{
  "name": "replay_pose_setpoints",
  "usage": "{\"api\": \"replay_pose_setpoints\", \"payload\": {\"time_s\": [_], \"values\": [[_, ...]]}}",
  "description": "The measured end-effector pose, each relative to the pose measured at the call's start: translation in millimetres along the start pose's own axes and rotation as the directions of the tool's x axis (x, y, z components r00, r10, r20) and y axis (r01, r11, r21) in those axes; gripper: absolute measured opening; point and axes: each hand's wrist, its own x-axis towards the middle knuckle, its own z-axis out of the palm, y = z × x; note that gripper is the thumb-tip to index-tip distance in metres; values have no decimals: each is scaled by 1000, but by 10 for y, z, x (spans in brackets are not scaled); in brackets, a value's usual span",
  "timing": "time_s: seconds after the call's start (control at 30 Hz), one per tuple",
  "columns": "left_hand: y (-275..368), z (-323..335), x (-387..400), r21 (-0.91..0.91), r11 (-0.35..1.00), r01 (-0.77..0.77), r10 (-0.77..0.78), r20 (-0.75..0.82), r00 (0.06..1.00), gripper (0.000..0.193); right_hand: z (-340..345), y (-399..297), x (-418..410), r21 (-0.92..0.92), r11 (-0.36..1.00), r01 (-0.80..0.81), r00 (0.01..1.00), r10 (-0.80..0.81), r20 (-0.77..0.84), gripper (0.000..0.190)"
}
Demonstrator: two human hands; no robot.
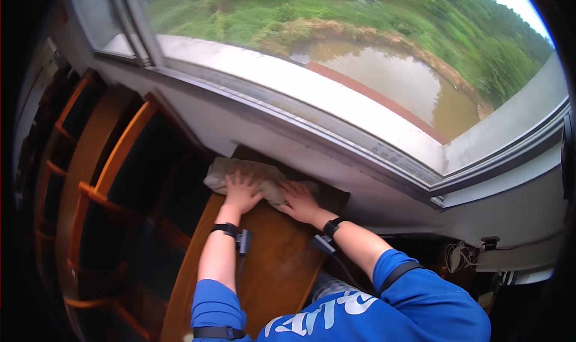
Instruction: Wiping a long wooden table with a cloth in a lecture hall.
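Observation:
A crumpled light grey cloth [271,190] lies across the far end of a brown wooden tabletop [274,256], close to the wall under the window. My left hand [243,192] presses flat on the cloth's left half, its fingers spread. On the right half rests my right hand [302,202], fingers stretched over the fabric and thumb near its front edge. Both palms face down. Whatever lies under the cloth is hidden. Each wrist wears a black strap with a small grey device.
Wooden-framed chairs with dark upholstery [139,162] stand along the table's left side. Beyond the far end are a white wall [288,153] and a window sill [288,87], with a pond outside. White cables [456,256] hang at the lower right.

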Motion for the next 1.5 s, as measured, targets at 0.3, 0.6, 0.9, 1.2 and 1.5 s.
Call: {"api": "replay_pose_setpoints", "payload": {"time_s": [0.3,0.6,0.9,1.2,1.5], "values": [[856,337,-2281,-66,993,-100,106,92,990,70,-62,-626,-1261,52,928,369,812,-349,469,74],[1222,728,-5125,-117,897,426,-426,26,904,62,824,-2369,-1223,360,486,796,135,-724,677,74],[1857,873,-5209,-170,447,878,-894,-118,432,42,1299,-3006,-780,559,77,826,-312,-762,567,75],[1781,1058,-5316,-518,331,789,-944,-196,267,27,1225,-3382,-919,458,-29,889,-278,-828,488,65],[3208,483,-6903,-794,-177,582,-984,127,-125,34,1050,-5249,-1851,798,88,597,-446,-790,421,45]]}}
